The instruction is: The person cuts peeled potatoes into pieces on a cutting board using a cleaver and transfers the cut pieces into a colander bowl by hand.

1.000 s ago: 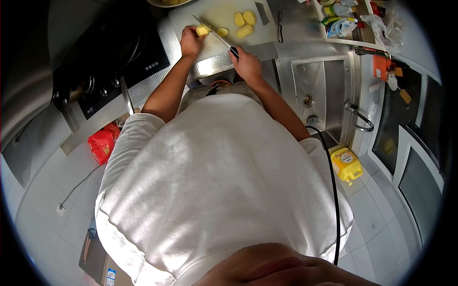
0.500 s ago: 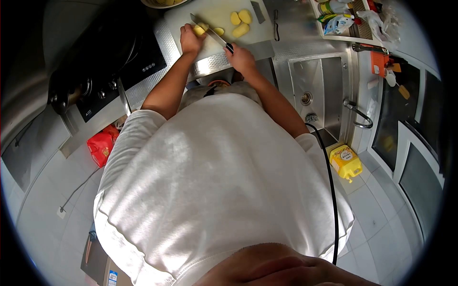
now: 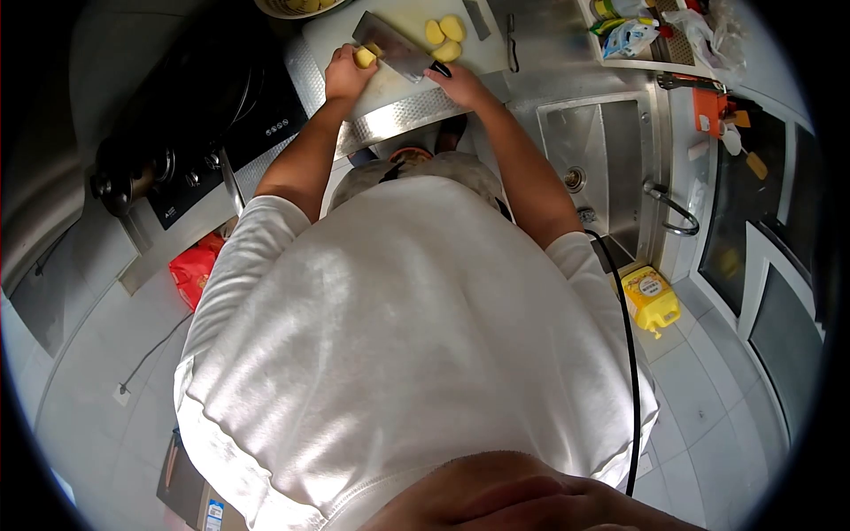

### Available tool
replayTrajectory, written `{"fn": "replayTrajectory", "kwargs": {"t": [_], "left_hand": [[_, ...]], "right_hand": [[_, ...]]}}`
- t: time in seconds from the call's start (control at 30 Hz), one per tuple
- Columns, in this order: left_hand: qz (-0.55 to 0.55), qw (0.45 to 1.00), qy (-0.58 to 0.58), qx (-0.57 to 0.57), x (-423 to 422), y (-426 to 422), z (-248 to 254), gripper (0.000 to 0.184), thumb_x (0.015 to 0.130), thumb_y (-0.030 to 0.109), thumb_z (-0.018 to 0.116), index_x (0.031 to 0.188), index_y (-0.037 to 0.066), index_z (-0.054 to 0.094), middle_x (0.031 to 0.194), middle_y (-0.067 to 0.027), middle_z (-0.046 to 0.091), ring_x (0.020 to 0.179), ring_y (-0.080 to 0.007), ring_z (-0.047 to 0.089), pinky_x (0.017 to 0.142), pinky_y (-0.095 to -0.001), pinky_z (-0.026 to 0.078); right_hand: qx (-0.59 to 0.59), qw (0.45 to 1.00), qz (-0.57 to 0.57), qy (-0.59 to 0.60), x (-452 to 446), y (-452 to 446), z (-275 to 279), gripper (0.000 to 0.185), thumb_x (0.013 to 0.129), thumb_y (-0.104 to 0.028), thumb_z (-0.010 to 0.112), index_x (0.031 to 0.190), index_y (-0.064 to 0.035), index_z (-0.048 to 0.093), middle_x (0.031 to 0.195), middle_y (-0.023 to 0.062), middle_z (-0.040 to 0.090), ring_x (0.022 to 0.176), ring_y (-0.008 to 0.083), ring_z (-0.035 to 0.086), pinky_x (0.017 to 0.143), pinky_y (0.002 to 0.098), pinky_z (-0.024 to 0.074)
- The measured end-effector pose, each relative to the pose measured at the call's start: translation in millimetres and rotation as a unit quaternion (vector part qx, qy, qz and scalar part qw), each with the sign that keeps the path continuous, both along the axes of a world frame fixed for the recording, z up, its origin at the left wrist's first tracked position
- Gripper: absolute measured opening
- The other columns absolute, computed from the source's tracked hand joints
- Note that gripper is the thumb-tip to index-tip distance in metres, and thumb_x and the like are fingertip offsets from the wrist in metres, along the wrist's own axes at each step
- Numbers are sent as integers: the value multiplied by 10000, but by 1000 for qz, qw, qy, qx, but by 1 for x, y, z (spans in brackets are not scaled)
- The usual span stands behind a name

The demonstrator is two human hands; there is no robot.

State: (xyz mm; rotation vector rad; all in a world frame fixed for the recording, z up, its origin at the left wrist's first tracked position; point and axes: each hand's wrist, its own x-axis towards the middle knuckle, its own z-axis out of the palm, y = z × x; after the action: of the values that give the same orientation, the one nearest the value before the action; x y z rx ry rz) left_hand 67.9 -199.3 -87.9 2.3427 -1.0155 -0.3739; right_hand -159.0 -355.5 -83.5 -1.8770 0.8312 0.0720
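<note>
My left hand (image 3: 347,74) is closed on a yellow potato piece (image 3: 364,57) at the left part of the white cutting board (image 3: 407,13). My right hand (image 3: 459,84) grips the black handle of a cleaver (image 3: 390,46). The cleaver's broad blade lies tilted flat over the board, its far end close beside the held piece. Several peeled potato pieces (image 3: 446,50) rest on the board to the right of the blade. Whatever lies under the blade is hidden.
A bowl (image 3: 297,7) with yellow pieces stands at the back left, above the black stove (image 3: 266,119). To the right are a sink (image 3: 602,168), a faucet (image 3: 670,208) and a tray of bottles and bags (image 3: 642,62). A small peeler-like tool (image 3: 512,44) lies beside the board.
The cleaver has turned from edge-down to nearly flat, showing its broad face, and its blade now covers the place where a cut piece lay. My right hand has shifted slightly right.
</note>
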Motion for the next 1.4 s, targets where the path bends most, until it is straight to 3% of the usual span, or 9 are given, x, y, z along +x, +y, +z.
{"fn": "replayTrajectory", "kwargs": {"t": [0.17,0.4,0.63,0.8,0.87,0.9,0.93,1.03,1.4], "left_hand": [[-33,999,-8,-3,11,2,-4,473,777,379,825,1084,74,634,1074,-160,705,990,-376,689,875,-471,566],[-85,995,54,5,32,8,-2,481,773,370,849,1070,60,632,1038,-166,733,966,-363,706,869,-439,574],[-20,979,193,-55,46,12,-21,458,828,303,827,1153,43,636,1071,-78,764,938,-202,746,894,-333,580],[114,936,306,-129,37,15,-42,399,890,187,749,1190,-30,600,1062,-124,728,930,-213,742,840,-318,605],[147,889,394,-179,33,15,-48,373,919,141,708,1208,-58,580,1082,-141,706,933,-226,739,830,-316,618],[186,846,448,-221,26,16,-47,351,939,99,662,1228,-74,558,1115,-149,678,927,-242,738,833,-317,630],[224,795,499,-262,20,18,-44,332,960,56,616,1247,-89,535,1149,-157,650,922,-258,737,837,-318,643],[237,776,514,-279,13,23,-48,352,1002,55,576,1322,-72,502,1234,-170,604,980,-289,717,902,-350,640],[240,771,507,-302,15,30,-56,336,987,-1,616,1293,-20,479,1200,-142,557,1013,-286,689,879,-403,666]], "right_hand": [[270,957,-103,1,1,1,4,368,1019,-496,635,910,-149,577,601,-44,386,467,58,291,428,273,208],[318,941,-68,93,-6,-17,17,395,1003,-536,638,933,-161,538,570,-52,363,404,51,211,391,287,141],[318,939,-115,67,-22,-16,31,437,984,-563,652,945,-140,548,576,-31,396,407,68,273,387,286,201],[305,940,-143,43,-31,7,45,426,985,-523,672,944,-104,603,589,3,460,442,96,394,415,317,312],[152,977,-146,-3,-29,26,42,450,980,-499,688,917,-59,623,621,11,508,540,123,505,515,353,432],[84,987,-128,-40,-30,32,42,474,978,-502,678,925,-32,643,677,79,619,653,248,637,655,404,507],[83,988,-126,-39,-28,41,49,474,978,-502,678,925,-32,643,677,79,619,653,248,637,655,404,507],[-46,993,-105,27,-24,61,66,417,977,-505,646,1002,-90,679,876,238,707,870,467,668,747,504,531],[-210,977,-24,28,10,85,75,369,976,-470,636,1029,-108,683,778,196,711,763,435,692,702,535,555]]}}
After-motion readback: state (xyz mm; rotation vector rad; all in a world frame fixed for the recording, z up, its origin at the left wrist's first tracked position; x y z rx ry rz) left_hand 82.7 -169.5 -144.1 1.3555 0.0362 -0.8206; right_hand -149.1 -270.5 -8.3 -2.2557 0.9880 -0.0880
